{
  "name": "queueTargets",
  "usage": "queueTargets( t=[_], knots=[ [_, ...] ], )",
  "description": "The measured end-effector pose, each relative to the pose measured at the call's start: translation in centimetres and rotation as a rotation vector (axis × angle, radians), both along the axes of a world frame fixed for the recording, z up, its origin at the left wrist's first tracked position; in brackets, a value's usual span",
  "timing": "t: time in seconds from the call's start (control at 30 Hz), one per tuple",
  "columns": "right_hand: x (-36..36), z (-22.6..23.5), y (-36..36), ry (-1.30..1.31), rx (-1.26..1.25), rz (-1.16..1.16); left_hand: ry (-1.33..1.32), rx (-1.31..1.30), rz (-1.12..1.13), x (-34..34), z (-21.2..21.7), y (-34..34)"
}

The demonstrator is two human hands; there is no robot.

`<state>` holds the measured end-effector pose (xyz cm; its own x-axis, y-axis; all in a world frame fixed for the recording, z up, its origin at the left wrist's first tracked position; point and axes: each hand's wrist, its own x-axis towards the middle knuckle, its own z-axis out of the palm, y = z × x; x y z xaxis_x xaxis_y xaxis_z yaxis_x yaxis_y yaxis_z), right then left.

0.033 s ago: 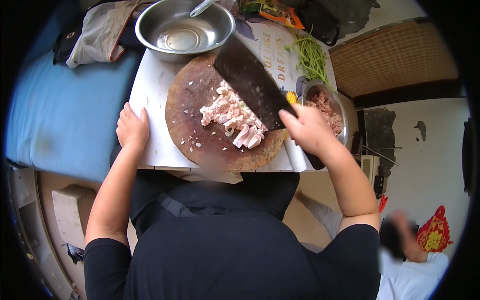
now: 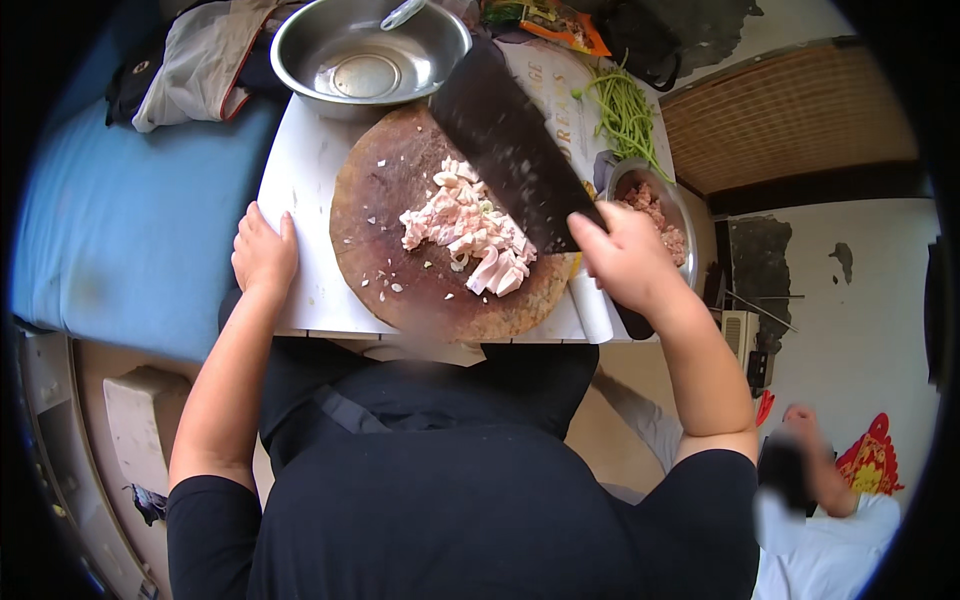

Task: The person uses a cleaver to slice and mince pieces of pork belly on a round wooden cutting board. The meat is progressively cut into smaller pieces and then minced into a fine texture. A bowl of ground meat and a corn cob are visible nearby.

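Note:
My right hand [image 2: 632,258] grips the handle of a broad, dark cleaver [image 2: 500,135], fingers closed round it. The blade is tilted over the right side of a round wooden chopping block [image 2: 372,225], with bits stuck to its face. Beside and partly behind the blade lies a heap of pale pink, roughly chopped meat [image 2: 465,230]. Small white scraps are scattered over the block. My left hand [image 2: 265,248] rests on the left edge of the white table [image 2: 305,170], thumb apart from the fingers, holding nothing.
A large steel basin [image 2: 315,80] stands behind the block. To the right are a bowl [image 2: 688,240] of minced meat [image 2: 650,205], long green vegetable stalks [image 2: 622,110] and a white roll [image 2: 592,310]. A blue-covered bed [image 2: 150,220] adjoins the left. Another person [image 2: 820,550] is at lower right.
My right hand and the cleaver have shifted slightly to the right and up, with the blade a little higher. My left hand stays in place.

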<state>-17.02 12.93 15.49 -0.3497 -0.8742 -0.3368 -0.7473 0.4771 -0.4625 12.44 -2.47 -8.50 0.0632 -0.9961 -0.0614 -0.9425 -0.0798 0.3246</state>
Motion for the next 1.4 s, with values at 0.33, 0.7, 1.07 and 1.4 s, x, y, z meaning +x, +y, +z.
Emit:
queueTargets(
  t=[0.33, 0.7, 1.07, 1.4],
  knots=[
    [-0.1, -1.7, 0.2, 0.147, 0.006, 0.139, 0.002, 0.03, -0.017, -0.7, 0.6, -0.3],
    [0.4, -2.1, -0.1, 0.206, 0.074, 0.221, 0.008, 0.035, -0.014, -0.6, 0.7, -0.2],
    [1.1, -2.7, 0.2, 0.243, 0.01, 0.251, 0.013, 0.03, -0.027, -0.7, 0.3, -0.3],
    [0.8, -3.9, 0.9, 0.293, 0.038, 0.172, 0.034, 0.026, -0.023, -0.9, 0.5, -0.2]
  ],
)
